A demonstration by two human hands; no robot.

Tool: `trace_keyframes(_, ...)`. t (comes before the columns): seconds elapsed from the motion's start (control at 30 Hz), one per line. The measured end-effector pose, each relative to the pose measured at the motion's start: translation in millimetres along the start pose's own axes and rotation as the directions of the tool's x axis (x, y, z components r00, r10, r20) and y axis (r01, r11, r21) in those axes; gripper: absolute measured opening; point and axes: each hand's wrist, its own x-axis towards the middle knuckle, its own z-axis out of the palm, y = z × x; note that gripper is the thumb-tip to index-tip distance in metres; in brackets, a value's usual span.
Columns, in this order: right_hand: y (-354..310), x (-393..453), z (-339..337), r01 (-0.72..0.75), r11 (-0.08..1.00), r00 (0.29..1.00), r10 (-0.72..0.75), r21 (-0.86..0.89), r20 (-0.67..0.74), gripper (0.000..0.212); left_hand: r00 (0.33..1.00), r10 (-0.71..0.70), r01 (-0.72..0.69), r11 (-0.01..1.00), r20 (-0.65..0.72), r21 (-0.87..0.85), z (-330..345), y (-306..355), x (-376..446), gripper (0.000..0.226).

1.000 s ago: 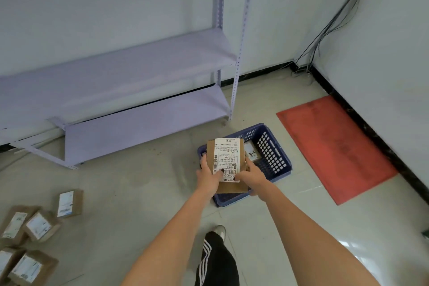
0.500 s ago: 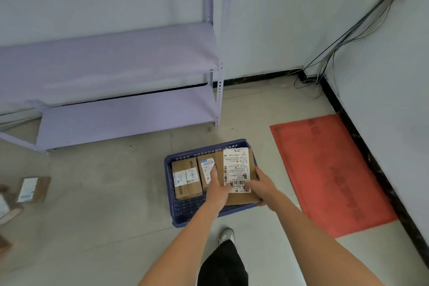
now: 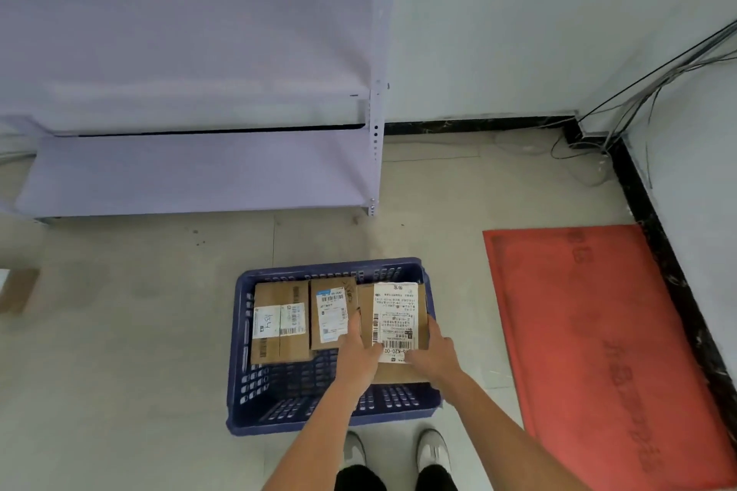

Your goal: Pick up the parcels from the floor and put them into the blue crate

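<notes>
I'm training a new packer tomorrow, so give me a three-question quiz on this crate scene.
1. True or false: both hands grip the parcel being lowered into the blue crate.
2. How many other parcels already lie in the crate?
3. What lies on the floor right of the crate: A) red mat, B) ladder, C) bucket?

Key:
1. True: left hand and right hand hold the labelled parcel.
2. Two: the left parcel and the middle parcel.
3. A, the red mat.

My left hand covers the parcel label's corner; a floor parcel is blurred, cut by the edge.
</notes>
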Motion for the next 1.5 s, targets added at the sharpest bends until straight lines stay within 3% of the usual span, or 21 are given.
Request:
trace_keyframes(0.13, 25.7, 79.9, 23.8, 0.003, 1.0, 1.0, -0.003, 0.01, 0.014, 0.094, 0.999, -0.025, 0.029, 0.996, -0.049, 0.083, 21.2, -30.3, 68.4, 0.059)
trace_keyframes(0.37, 56.9, 198.1, 56.0, -0.029, 0.999, 0.998, 0.027, 0.022, 0.061, 0.094, 0.996, -0.077, 0.084, 0.986, -0.053, 0.143, 57.4, -101.4, 198.9, 0.062)
trace_keyframes(0.67, 47.3, 270.9, 70.8, -0.054, 0.998, 0.99, 0.058, -0.036, 0.13, 0.095, 0.983, -0.038, 0.06, 0.991, -0.178, 0.117, 59.4, -99.6, 238.0, 0.055)
trace_keyframes(0.83, 51.3, 284.3, 83.2, -0.055, 0.997, 0.995, 0.059, -0.061, 0.078, 0.102, 0.985, 0.013, 0.014, 0.988, -0.173, 0.153, 66.3, -102.4, 237.7, 0.054)
trace_keyframes(0.93, 49.4, 282.6, 83.8, -0.042, 0.997, 0.996, 0.048, -0.072, 0.078, 0.104, 0.984, 0.044, -0.012, 0.983, -0.173, 0.183, 66.2, -103.6, 235.2, 0.053)
trace_keyframes(1.1, 46.2, 263.0, 78.7, -0.002, 0.994, 0.999, 0.006, -0.11, 0.036, 0.107, 0.984, -0.032, 0.048, 0.995, -0.173, 0.088, 61.9, -95.1, 219.7, 0.056)
trace_keyframes(1.23, 48.2, 233.8, 69.5, 0.048, 0.983, 0.999, -0.05, -0.18, -0.009, 0.093, 0.976, -0.094, 0.088, 0.995, -0.198, -0.038, 43.0, -79.7, 189.8, 0.053)
trace_keyframes(1.37, 21.3, 168.3, 52.8, 0.149, 0.966, 0.989, -0.144, -0.213, 0.039, 0.073, 0.97, -0.166, 0.151, 0.984, -0.179, -0.094, 14.8, -63.1, 150.0, 0.057)
trace_keyframes(1.5, -11.7, 93.8, 44.3, 0.219, 0.951, 0.975, -0.208, -0.217, 0.076, 0.068, 0.975, -0.171, 0.15, 0.977, -0.143, -0.151, -18.4, -29.9, 94.7, 0.055)
